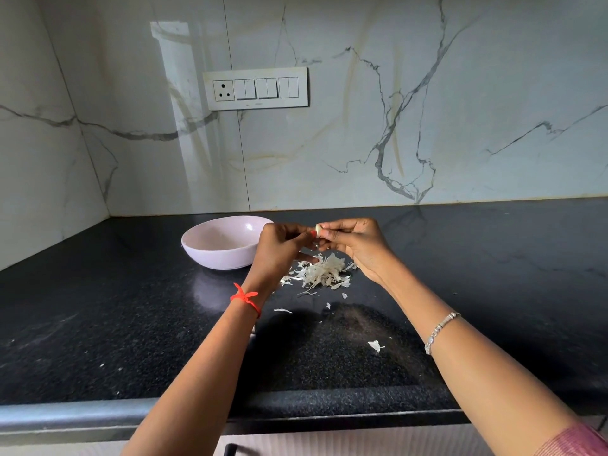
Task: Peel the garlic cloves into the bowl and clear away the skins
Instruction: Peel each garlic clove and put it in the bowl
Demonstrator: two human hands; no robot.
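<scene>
- Black speckled stone countertop (131,324), polished, set in a corner of grey-veined marble-look wall (427,126).
- Garlic clove (318,230): small, pale, smooth; held in the air above the counter, between both sets of fingertips. Its long axis looks roughly upright, though it is too small to be sure.
- Right hand (355,245): thumb and fingers pinch the clove from the right.
- Left hand (279,248): fingers curled, tips meeting the clove from the left, apparently picking at its skin.
- Pile of skins (324,273): papery, off-white, curled shreds, lying directly below the grip; a few stray flakes (375,345) lie nearer the counter's front edge.
- Bowl (210,258): pale pink, round, shallow, glossy; just left of the grip and beside the left hand, which is the nearer one. Once bare, the clove would travel leftward. Contents indistinct.
- Wrists: red thread (246,299) on the left, silver bracelet (439,330) on the right.
- Switch panel (256,88): white, one socket and three pairs of switches, on the wall.
</scene>
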